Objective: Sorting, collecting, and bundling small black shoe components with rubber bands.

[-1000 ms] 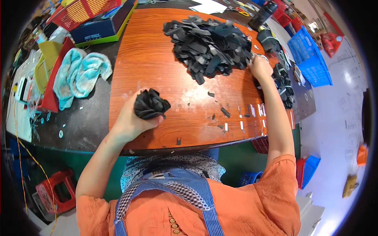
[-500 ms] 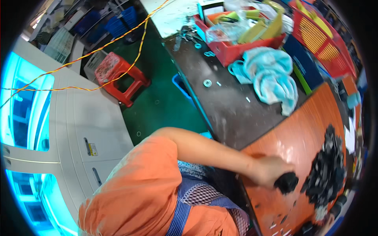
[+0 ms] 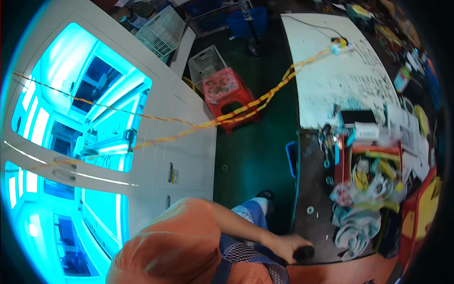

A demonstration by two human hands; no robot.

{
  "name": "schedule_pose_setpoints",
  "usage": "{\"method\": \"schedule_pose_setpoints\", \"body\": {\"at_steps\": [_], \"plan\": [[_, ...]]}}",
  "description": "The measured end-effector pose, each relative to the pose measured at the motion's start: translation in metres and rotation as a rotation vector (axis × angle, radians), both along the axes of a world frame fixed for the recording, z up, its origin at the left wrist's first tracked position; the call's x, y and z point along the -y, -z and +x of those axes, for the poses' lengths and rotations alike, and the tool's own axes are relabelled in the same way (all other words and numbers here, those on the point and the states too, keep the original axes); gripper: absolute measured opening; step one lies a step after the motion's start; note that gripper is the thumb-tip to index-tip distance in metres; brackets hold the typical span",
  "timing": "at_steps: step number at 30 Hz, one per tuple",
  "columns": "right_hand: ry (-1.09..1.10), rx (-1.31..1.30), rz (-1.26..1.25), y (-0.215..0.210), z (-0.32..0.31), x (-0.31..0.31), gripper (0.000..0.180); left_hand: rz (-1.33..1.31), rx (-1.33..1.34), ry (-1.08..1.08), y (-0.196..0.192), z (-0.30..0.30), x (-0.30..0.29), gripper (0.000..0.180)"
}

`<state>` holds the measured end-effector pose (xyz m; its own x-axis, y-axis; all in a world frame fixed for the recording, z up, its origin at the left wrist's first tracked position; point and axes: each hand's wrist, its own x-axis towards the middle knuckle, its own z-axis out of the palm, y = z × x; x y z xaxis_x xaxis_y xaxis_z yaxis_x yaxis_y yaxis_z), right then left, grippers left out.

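From the lower middle my left arm reaches right, and my left hand is closed round a dark, rounded black object. Its exact kind cannot be made out. The hand is by the near edge of the dark tabletop, beside a reddish-brown wooden board cut off by the lower rim. A crumpled pale blue-grey cloth lies to the right of the hand. Farther up the table sits a small white ring. My right hand does not show.
Plastic bags and yellow items fill a red box. Beyond it lies a white board. Yellow-red twisted cords cross in front. A red stool stands near a white machine with cyan-lit windows. Another person is far left.
My view has swung left, bringing in more of the machine and white board. The pile of black pieces has left the picture. My left hand still grips the black object.
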<state>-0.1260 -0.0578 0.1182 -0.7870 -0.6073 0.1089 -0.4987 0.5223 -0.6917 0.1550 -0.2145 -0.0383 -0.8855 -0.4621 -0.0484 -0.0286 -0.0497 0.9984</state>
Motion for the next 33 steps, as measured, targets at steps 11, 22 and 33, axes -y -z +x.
{"method": "schedule_pose_setpoints", "body": {"at_steps": [11,22,33], "plan": [[-0.636,0.382,-0.237,0.034,0.278,0.32,0.011,-0.117,0.276,-0.403,-0.147,0.232,0.176,0.048],[-1.185,0.984,-0.248,-0.017,0.41,0.566,0.009,0.444,0.181,-1.05,-0.221,0.313,0.265,0.043],[-1.874,1.362,0.163,-0.012,0.483,0.692,0.014,0.733,0.227,-1.535,-0.261,0.324,0.374,0.029]]}}
